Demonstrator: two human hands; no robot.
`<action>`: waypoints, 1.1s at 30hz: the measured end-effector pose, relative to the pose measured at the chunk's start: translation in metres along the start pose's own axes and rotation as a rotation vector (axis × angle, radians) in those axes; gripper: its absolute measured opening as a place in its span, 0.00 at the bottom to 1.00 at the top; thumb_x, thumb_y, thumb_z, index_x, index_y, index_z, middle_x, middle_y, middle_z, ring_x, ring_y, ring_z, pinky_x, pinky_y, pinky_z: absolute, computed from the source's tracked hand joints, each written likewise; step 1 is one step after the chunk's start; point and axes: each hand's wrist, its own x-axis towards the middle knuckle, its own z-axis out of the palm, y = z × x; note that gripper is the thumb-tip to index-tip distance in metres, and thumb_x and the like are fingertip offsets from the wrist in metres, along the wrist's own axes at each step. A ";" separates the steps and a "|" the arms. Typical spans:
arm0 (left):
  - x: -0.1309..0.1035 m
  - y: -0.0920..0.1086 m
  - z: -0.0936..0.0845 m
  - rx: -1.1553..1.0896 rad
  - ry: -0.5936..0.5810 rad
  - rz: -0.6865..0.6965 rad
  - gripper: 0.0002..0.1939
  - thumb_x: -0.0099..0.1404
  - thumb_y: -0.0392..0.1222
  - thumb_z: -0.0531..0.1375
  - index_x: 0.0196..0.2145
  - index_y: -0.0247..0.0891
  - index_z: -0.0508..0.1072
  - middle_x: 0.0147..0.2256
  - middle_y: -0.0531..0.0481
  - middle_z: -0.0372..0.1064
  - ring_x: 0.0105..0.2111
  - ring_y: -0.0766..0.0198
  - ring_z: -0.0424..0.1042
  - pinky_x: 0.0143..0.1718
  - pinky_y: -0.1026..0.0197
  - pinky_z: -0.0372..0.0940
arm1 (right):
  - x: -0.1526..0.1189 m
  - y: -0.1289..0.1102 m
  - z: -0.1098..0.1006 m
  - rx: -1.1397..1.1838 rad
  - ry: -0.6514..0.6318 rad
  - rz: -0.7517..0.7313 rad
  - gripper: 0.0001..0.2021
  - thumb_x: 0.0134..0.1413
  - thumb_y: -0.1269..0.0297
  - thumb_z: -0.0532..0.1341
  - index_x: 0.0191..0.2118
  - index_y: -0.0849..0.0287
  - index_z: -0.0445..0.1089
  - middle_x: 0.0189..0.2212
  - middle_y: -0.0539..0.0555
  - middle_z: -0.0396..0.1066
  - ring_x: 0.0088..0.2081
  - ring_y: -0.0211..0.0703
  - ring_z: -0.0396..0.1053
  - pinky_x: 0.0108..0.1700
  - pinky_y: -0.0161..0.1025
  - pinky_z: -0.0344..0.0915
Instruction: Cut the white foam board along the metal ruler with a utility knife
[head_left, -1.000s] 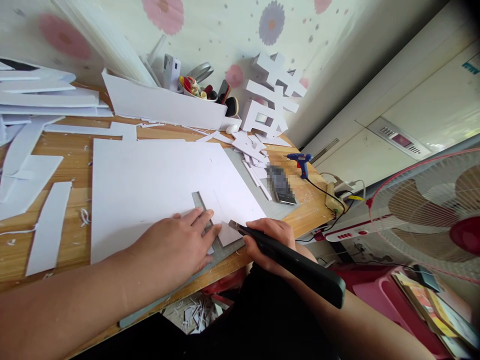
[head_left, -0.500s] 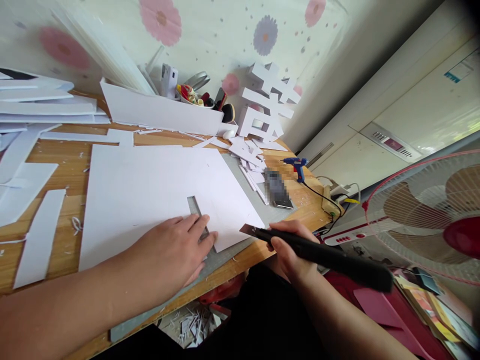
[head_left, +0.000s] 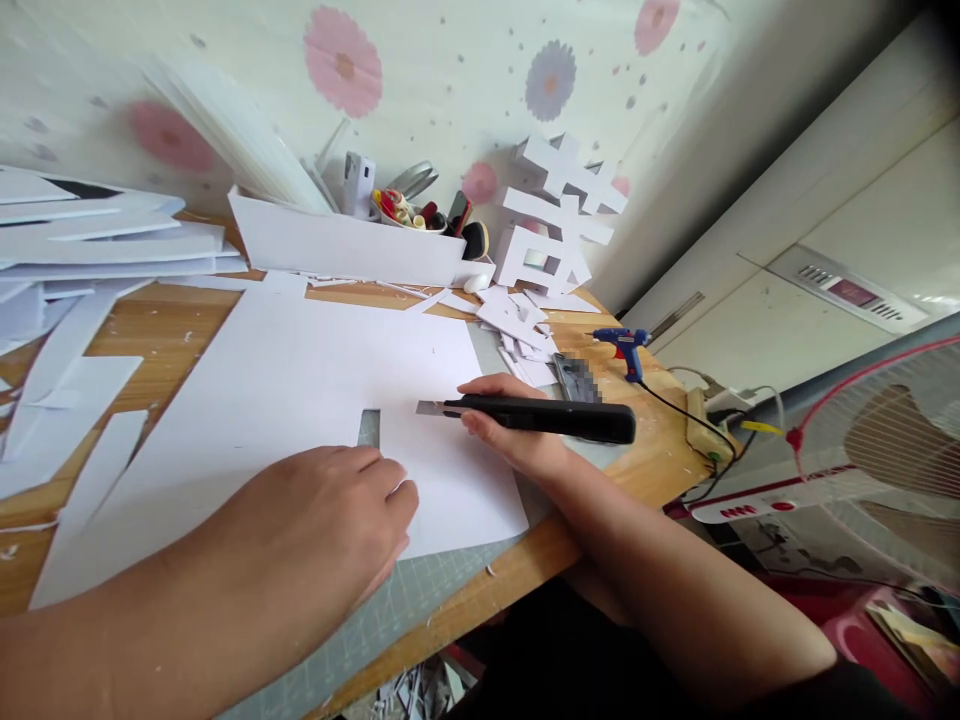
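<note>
A large white foam board (head_left: 300, 370) lies on a grey-green cutting mat (head_left: 420, 600), with a narrow slot cut into it. My left hand (head_left: 330, 510) is at the slot's lower part, fingers curled together and gripping the board near its front edge; some fingertips are hidden. In my right hand (head_left: 517, 430) is a black utility knife (head_left: 555, 415), its blade extended and pointing left. The blade tip hovers over the board, just right of the slot, and seems to be apart from the surface.
White foam offcuts (head_left: 517, 325) and a phone (head_left: 577, 380) lie right of the board. A blue glue gun (head_left: 626, 345) sits by a power strip (head_left: 709, 435). Stacked foam pieces (head_left: 112, 235) fill the left. Behind stand a tool holder (head_left: 345, 245) and a foam character (head_left: 555, 215). A fan (head_left: 892, 450) is at right.
The foam board has turned clockwise, so its slot runs nearly straight toward me. My right hand has brought the knife up and left over the board. My left hand's fingers have curled in.
</note>
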 end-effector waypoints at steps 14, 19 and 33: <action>0.006 0.002 0.032 0.038 0.205 -0.043 0.39 0.37 0.63 0.79 0.42 0.33 0.84 0.48 0.33 0.79 0.47 0.42 0.81 0.45 0.51 0.79 | 0.008 0.020 0.002 0.059 -0.074 -0.045 0.09 0.57 0.60 0.70 0.44 0.53 0.78 0.38 0.51 0.82 0.38 0.40 0.79 0.42 0.37 0.76; 0.004 0.003 0.033 0.045 0.197 -0.037 0.39 0.38 0.64 0.79 0.42 0.32 0.84 0.48 0.32 0.79 0.47 0.42 0.80 0.46 0.51 0.78 | 0.006 0.020 0.003 0.024 -0.089 -0.026 0.10 0.57 0.60 0.69 0.45 0.52 0.78 0.39 0.51 0.82 0.38 0.40 0.79 0.42 0.37 0.76; 0.001 0.002 0.033 0.161 0.144 0.035 0.36 0.50 0.63 0.75 0.47 0.31 0.82 0.51 0.29 0.76 0.50 0.39 0.79 0.47 0.46 0.79 | 0.008 0.011 0.002 0.029 -0.117 -0.073 0.08 0.57 0.64 0.68 0.43 0.56 0.77 0.38 0.52 0.82 0.36 0.38 0.78 0.41 0.34 0.75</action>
